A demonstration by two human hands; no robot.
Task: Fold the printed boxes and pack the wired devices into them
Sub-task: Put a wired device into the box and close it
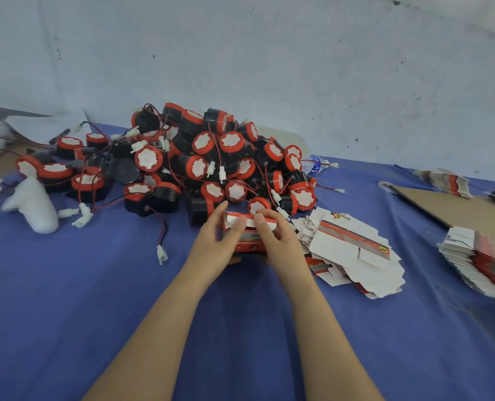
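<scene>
Red-and-white printed box (250, 241) in the curled grip of left hand (217, 247) and right hand (281, 244)

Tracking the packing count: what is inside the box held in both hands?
Nothing inside shows. The printed box is gripped by the left hand and right hand, whose fingers press on its white top flap; flap and fingers cover the opening, so its contents are hidden.

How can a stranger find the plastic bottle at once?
Start at the pile of red-and-black wired devices on the blue cloth. At the pile's far right edge lies the plastic bottle. It alone is clear, with a blue label.
</scene>
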